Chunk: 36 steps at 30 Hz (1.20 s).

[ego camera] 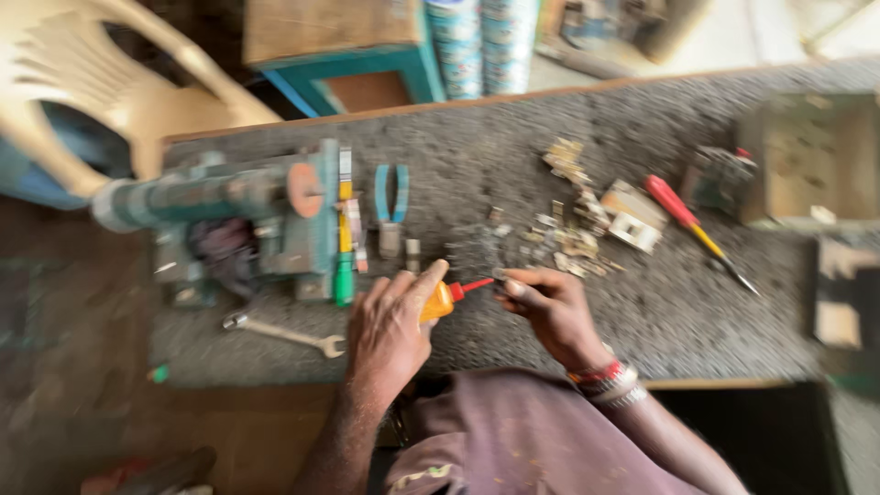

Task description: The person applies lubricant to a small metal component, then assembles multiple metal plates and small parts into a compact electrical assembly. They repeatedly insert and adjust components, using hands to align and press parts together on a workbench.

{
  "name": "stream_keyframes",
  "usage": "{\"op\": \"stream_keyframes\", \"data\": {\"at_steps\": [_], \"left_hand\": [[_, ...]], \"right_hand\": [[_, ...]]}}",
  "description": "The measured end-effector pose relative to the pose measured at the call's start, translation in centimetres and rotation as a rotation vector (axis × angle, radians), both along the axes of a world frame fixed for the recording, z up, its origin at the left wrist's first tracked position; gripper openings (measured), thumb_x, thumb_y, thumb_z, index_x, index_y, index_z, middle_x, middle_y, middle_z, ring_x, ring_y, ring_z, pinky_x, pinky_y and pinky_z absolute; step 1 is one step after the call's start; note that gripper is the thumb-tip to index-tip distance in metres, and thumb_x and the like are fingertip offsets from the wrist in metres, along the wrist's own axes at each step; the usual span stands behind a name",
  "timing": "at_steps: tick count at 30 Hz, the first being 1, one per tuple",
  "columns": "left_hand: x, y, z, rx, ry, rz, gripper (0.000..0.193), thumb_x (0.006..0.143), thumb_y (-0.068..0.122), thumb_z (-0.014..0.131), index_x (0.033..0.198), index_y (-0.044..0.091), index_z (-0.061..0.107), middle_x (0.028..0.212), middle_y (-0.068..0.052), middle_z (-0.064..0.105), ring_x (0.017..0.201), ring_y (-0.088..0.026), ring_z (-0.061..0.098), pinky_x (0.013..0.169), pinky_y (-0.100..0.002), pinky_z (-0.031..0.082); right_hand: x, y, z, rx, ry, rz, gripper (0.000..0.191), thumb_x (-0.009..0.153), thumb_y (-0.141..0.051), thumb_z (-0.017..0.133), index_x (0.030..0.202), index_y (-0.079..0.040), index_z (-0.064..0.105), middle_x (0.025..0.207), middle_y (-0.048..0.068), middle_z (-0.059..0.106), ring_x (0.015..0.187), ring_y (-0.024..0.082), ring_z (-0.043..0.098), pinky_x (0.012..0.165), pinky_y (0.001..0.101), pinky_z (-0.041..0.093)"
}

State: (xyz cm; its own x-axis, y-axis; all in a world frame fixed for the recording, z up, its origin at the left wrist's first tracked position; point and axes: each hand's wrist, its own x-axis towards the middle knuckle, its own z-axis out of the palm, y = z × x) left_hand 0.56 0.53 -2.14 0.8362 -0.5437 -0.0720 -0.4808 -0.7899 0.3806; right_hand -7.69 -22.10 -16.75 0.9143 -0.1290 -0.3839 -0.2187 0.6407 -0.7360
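1. I saw the left hand (pixel 390 330) wrapped around a small orange bottle (pixel 437 302), its red nozzle (pixel 475 287) pointing right.
2. The right hand (pixel 550 307) sat pinched on a tiny dark part (pixel 500 274) at the nozzle tip (too blurred for me to identify).
3. Both hands were close together above the near edge of the grey table (pixel 513 174).
4. A green machine (pixel 247 220) stood left of the hands, with a wrench (pixel 284 334) lying just before it.
5. Blue-handled pliers (pixel 391 206) lay behind the left hand.
6. Scattered metal pieces (pixel 573 234) lay beyond the right hand, and a red-handled screwdriver (pixel 692 229) lay further right.
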Motion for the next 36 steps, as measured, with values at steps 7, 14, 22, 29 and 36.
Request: {"op": "stream_keyframes", "data": {"at_steps": [7,14,22,29,36], "left_hand": [[1.0,8.1,-4.7,-0.306,0.125,0.421,0.071,0.079,0.023,0.085,0.133,0.01,0.04,0.113,-0.021,0.067,0.1,-0.045,0.067,0.081,-0.053,0.054],[4.5,15.1,-6.0,-0.234,-0.046,0.571,0.06,0.08,0.02,0.085,0.124,0.009,0.045,0.116,-0.02,0.065,0.102,-0.044,0.065,0.081,-0.054,0.053],[9.6,15.5,-5.3,0.051,-0.11,0.503,0.059,0.071,0.013,0.09,0.121,0.012,0.06,0.117,-0.013,0.067,0.111,-0.035,0.063,0.092,-0.051,0.05],[11.1,15.6,-5.3,0.106,-0.051,0.442,0.054,0.074,0.009,0.088,0.122,0.009,0.062,0.115,-0.012,0.069,0.105,-0.027,0.063,0.089,-0.046,0.052],[10.2,15.3,-3.7,0.068,-0.101,0.418,0.056,0.068,0.008,0.09,0.117,0.01,0.064,0.11,-0.011,0.07,0.103,-0.027,0.064,0.09,-0.047,0.05]], "right_hand": [[-0.5,-1.9,-1.3,-0.022,0.009,0.018,0.021,0.096,-0.003,0.065,0.114,0.006,0.071,0.105,0.016,0.074,0.093,0.023,0.071,0.079,0.0347,0.057],[0.3,-0.7,-1.3,0.056,-0.095,0.049,0.02,0.095,0.001,0.065,0.114,0.001,0.073,0.104,0.017,0.075,0.091,0.025,0.072,0.076,0.0334,0.059],[0.6,4.2,-1.0,0.096,-0.13,0.052,0.02,0.096,0.002,0.065,0.114,0.002,0.074,0.103,0.017,0.076,0.089,0.024,0.073,0.075,0.0323,0.06],[0.4,5.5,-1.4,0.093,-0.07,0.025,0.019,0.095,0.002,0.065,0.113,0.001,0.073,0.102,0.016,0.076,0.09,0.026,0.074,0.076,0.0337,0.062],[1.3,5.2,-1.4,0.054,-0.083,0.025,0.019,0.096,0.002,0.066,0.113,0.003,0.073,0.103,0.017,0.076,0.09,0.026,0.074,0.075,0.0342,0.062]]}}
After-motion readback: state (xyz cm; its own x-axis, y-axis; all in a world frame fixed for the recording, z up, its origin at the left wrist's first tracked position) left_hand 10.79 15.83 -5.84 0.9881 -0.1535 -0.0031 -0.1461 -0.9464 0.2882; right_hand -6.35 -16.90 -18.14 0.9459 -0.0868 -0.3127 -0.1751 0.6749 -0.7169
